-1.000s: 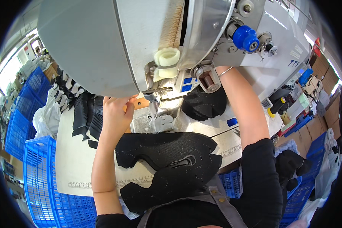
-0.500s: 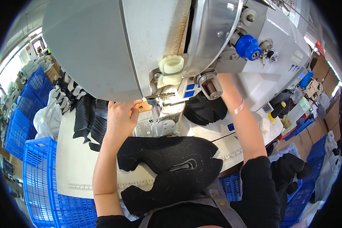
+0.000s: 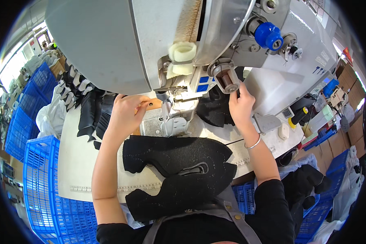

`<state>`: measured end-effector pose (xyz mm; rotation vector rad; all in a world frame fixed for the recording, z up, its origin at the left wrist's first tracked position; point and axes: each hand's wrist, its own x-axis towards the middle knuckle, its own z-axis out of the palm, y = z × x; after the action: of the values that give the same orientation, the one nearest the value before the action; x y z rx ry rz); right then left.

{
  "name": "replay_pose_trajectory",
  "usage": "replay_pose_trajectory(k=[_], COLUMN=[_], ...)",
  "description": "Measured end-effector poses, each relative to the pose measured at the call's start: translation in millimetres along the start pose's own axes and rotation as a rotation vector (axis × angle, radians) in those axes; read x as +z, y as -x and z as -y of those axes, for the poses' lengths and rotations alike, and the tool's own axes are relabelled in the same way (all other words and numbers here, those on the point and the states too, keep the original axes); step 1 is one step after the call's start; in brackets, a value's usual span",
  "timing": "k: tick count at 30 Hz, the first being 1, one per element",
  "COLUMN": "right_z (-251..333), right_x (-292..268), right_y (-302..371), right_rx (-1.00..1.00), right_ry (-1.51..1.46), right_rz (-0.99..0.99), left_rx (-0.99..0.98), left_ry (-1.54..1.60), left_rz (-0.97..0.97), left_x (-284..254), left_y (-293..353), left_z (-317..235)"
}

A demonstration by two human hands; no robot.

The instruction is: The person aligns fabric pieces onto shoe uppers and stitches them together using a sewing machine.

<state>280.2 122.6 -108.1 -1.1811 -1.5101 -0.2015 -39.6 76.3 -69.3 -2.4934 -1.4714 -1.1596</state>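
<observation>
A large sewing machine [image 3: 179, 122] fills the upper middle of the head view. My left hand [image 3: 128, 113] is beside its needle area, thumb and forefinger pinched together; whatever lies between them is too small to tell. To the right of the machine head, my right hand [image 3: 241, 106] has its fingers closed on a black fabric piece [image 3: 240, 73], partly hidden behind the glass-sided cup [image 3: 227, 78]. Below that cup sits a pile of black pieces [image 3: 212, 110]. A curved black padded piece with a slot [image 3: 183, 154] lies on the table nearest my body.
Rows of black cut pieces [image 3: 89, 116] stand at the table's left. Blue crates [image 3: 38, 179] flank the table on the left, with more at the right. On the table's right side rest a white mouse-shaped object [image 3: 284, 131] and a yellow-and-black thread spool [image 3: 299, 118].
My right hand has drawn back toward me from behind the machine head and now shows with a black piece. My left hand stays by the needle area, shifted slightly.
</observation>
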Motion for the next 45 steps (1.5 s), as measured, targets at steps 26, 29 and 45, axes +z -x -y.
replay_pose_trajectory(k=[26,29,45], right_z=[38.8,65.0,48.8], right_x=[-45.9,-53.9,-51.7], right_y=[40.5,61.4,84.0], right_rx=[-0.529,-0.415,-0.128], right_ry=[0.004,-0.127,-0.108], right_rz=[0.409,0.816,1.127], left_rx=[-0.487,-0.500,-0.682], left_ry=[-0.472,-0.379,-0.490], left_rz=[0.397,0.443,0.037], left_x=[-106.9,-104.5,-39.9], left_y=[141.6,125.9,130.8], left_z=[227.4,230.7,257.7])
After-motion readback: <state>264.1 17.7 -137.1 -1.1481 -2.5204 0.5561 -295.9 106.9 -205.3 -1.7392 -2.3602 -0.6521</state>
